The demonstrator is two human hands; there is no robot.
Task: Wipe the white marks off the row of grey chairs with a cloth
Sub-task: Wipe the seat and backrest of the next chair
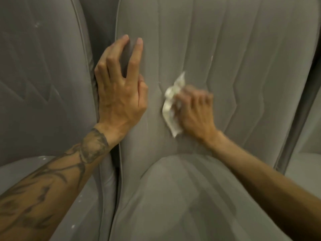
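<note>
A grey padded chair (234, 58) with stitched vertical seams fills the middle of the view. My right hand (196, 110) grips a crumpled white cloth (171, 105) and presses it against the lower backrest; the hand is blurred. My left hand (119, 87) rests with spread fingers on the backrest's left edge, its outer fingers at the gap beside the neighbouring chair. A small white mark (212, 58) shows on a seam up and to the right of the cloth. White specks (36, 24) dot the backrest of the left chair (43, 84).
The middle chair's seat cushion (182, 197) lies below my hands. A dark gap (114, 162) separates the middle and left chairs. At the right edge, a third chair's seat (304, 164) shows past a gap. A few white specks (73, 226) lie on the left seat.
</note>
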